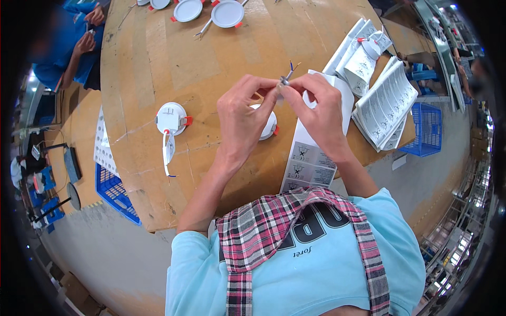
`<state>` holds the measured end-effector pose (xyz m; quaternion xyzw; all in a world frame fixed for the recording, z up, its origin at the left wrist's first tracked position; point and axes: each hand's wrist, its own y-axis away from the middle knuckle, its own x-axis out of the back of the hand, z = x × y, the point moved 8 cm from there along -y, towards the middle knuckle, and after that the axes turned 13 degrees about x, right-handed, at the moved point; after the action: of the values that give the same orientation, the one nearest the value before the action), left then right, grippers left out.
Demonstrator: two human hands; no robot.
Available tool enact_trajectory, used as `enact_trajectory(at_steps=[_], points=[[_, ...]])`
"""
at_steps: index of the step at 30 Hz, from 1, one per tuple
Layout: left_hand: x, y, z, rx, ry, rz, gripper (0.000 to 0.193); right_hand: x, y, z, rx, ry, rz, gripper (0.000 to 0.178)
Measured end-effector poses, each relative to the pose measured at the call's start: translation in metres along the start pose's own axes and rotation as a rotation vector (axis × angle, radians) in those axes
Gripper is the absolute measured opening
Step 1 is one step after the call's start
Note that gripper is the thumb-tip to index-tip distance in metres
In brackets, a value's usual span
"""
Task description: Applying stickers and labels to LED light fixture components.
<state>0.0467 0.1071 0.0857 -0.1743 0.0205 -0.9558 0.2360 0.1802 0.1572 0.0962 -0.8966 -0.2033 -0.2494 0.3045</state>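
Observation:
Both my hands meet over the table, fingertips pinched together. My left hand (238,120) and my right hand (320,107) are closed on a light cable (289,74) with blue and brown wire ends pointing away from me. A small greyish label-like piece (284,80) sits around the cable between my fingertips. Partly hidden below my hands is a round white downlight (270,128) with a red clip. Under my right forearm runs a strip of printed labels (305,158). Another downlight (171,117) lies to the left, a label hanging on its cable.
Folded stacks of label sheets (387,102) lie at the right, with a small white lamp (371,49) on them. Several round downlights (227,13) lie along the far side. Blue crates (425,129) stand beyond the table's edges. A person in blue (74,47) works at the far left.

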Motion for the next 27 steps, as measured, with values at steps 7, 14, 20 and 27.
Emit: enact_trajectory(at_steps=[7, 14, 20, 27], points=[[-0.007, -0.016, -0.046, 0.370, 0.408, -0.209, 0.010, 0.001, 0.014, 0.015, -0.085, -0.192, -0.008, 0.011], [-0.009, -0.038, -0.092, 0.392, 0.413, -0.123, 0.011, 0.005, 0.033, 0.018, -0.041, -0.149, -0.016, 0.011], [-0.031, -0.040, -0.102, 0.407, 0.487, -0.370, 0.013, 0.009, 0.033, 0.019, 0.071, -0.339, -0.197, 0.011], [-0.034, -0.043, -0.109, 0.445, 0.520, -0.349, 0.016, 0.021, -0.003, 0.072, -0.110, -0.172, -0.015, 0.017]])
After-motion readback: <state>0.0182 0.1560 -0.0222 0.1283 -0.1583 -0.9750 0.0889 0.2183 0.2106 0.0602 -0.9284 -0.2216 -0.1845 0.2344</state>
